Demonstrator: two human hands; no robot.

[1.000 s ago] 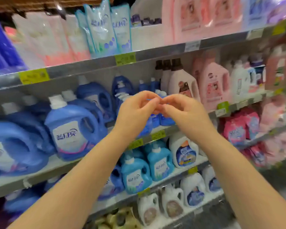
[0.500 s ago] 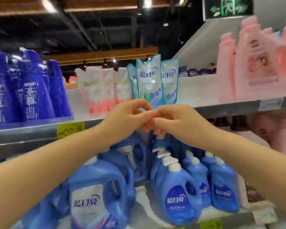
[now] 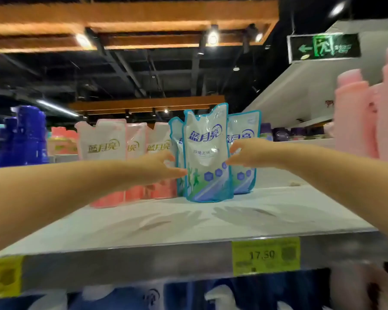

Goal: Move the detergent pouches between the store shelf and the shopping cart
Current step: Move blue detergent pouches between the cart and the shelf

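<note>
**A:** Pouch (image 3: pixel 207 153) first: where is it from the hands?

**B:** Right between them. It stands upright on the shelf (image 3: pixel 188 227), long axis vertical, at the front of its group. The left hand (image 3: pixel 164 167) is at its left edge and the right hand (image 3: pixel 244 153) at its right edge, about equally near.

**A:** Gripped?

**B:** Not that I'd swear to. Both hands are spread, fingers curved in toward the edges, nothing closed round it. I can't tell whether the tips touch.

**A:** Neighbours?

**B:** Rear pouches (image 3: pixel 244 135) sit just behind it and pink pouches (image 3: pixel 103 148) stand to the left. I'd judge a squeeze from both sides, then a pull toward the person.

**A:** Surface and room?

**B:** A white board runs forward to a lip with a price tag (image 3: pixel 266 255). Pink bottles (image 3: pixel 356 113) are far right, under a dark ceiling. No cart in view.
</note>
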